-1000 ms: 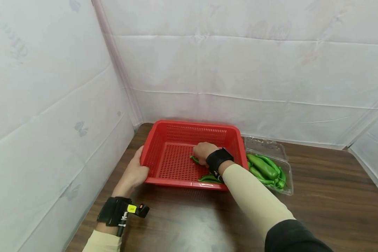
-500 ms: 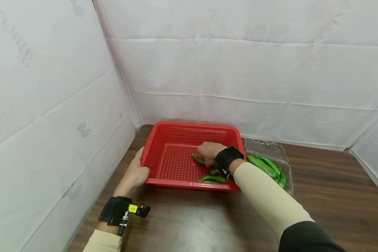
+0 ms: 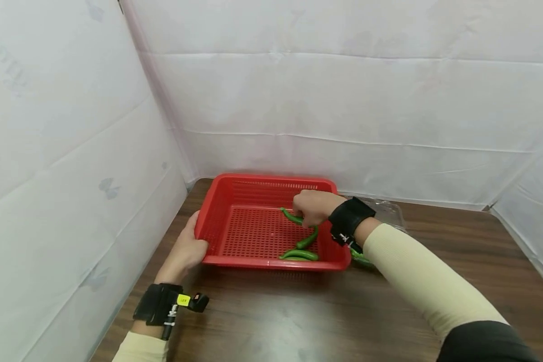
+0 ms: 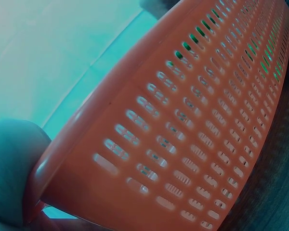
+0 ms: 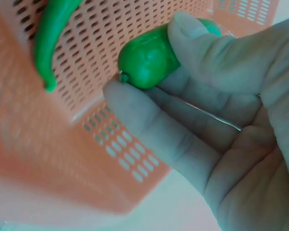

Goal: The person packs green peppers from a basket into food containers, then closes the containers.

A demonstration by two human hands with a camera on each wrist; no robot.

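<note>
While gripped, glossy curved pepper overhangs perforated basket.

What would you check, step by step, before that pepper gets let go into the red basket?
1. Right hand has the green pepper firmly: ok, thumb and fingers pinch it in the wrist view.
2. Pepper is over the red basket, inside its rim: ok.
3. Left hand steadies the basket: ok, it grips the left rim.
4. Free floor below: ok, the two peppers in the basket lie near the front right; the middle is bare.
5. Basket sits flat on the table: cannot tell.
6. Clear tray with more peppers within reach: ok, just right of the basket.
</note>
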